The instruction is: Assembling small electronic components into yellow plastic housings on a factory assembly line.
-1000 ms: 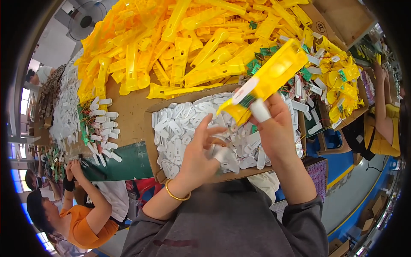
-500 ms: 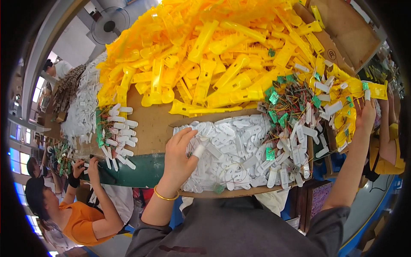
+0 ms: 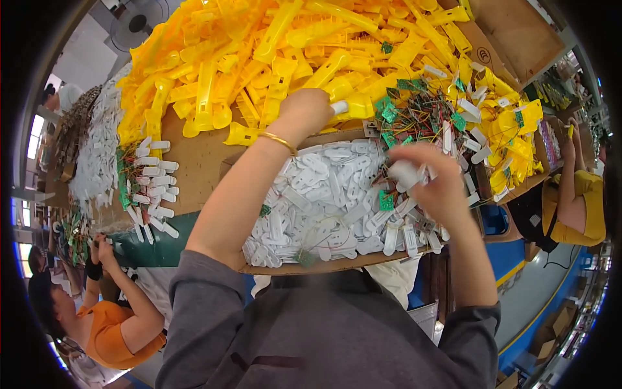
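My left hand (image 3: 303,111) reaches over the near edge of the yellow pile, its wrapped digit against a yellow plastic housing (image 3: 357,106). Its other fingers are hidden behind the hand, so its grip does not show. A gold bracelet (image 3: 278,142) circles that wrist. My right hand (image 3: 437,185), blurred by motion, is curled above the right side of the white plastic parts (image 3: 324,188). A white wrap covers one of its digits too. Beside it lies a tangle of wired green circuit boards (image 3: 387,110); whether it holds anything is unclear.
Yellow housings (image 3: 214,84) heap across the far side. A cardboard box (image 3: 512,39) stands at far right. More wired boards with white pieces (image 3: 152,178) lie at left. A person in orange (image 3: 120,330) works at left, another in yellow (image 3: 573,207) at right.
My left hand has moved from the white parts up to the yellow housings. My right hand has come back from the far right, away from a yellow housing there, to above the white parts.
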Action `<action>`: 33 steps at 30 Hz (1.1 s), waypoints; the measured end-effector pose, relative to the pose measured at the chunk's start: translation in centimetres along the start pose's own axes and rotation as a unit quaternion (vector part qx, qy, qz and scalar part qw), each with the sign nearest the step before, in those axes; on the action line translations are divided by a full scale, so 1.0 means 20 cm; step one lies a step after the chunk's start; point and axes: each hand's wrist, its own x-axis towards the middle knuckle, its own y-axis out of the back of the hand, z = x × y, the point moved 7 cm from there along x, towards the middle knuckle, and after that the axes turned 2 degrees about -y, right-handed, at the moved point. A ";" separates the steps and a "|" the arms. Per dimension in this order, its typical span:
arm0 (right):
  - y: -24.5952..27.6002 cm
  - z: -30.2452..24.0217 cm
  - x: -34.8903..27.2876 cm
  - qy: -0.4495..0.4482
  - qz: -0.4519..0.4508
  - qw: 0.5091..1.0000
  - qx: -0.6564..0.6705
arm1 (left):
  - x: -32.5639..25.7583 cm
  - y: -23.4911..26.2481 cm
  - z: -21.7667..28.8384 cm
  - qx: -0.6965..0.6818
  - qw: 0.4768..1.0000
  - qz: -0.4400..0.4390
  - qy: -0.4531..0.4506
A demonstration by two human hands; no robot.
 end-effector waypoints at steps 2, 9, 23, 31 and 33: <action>-0.23 -0.02 -0.07 0.036 -0.099 0.994 -0.036 | -0.03 -0.03 -0.07 -0.060 0.998 -0.028 0.009; -0.60 -0.03 -0.07 0.245 -0.179 0.908 -0.289 | -0.47 0.13 -0.26 -0.794 0.599 0.103 0.025; -0.73 -0.29 -0.23 -0.189 -0.097 0.818 0.535 | -1.13 -0.23 -0.06 -0.871 0.429 0.169 0.169; -0.80 -0.27 -0.30 -0.308 -0.195 0.760 0.538 | -1.13 -0.26 -0.05 -0.847 0.503 0.133 0.113; -0.81 -0.26 -0.30 -0.320 -0.198 0.746 0.550 | -1.13 -0.26 -0.04 -0.828 0.530 0.138 0.118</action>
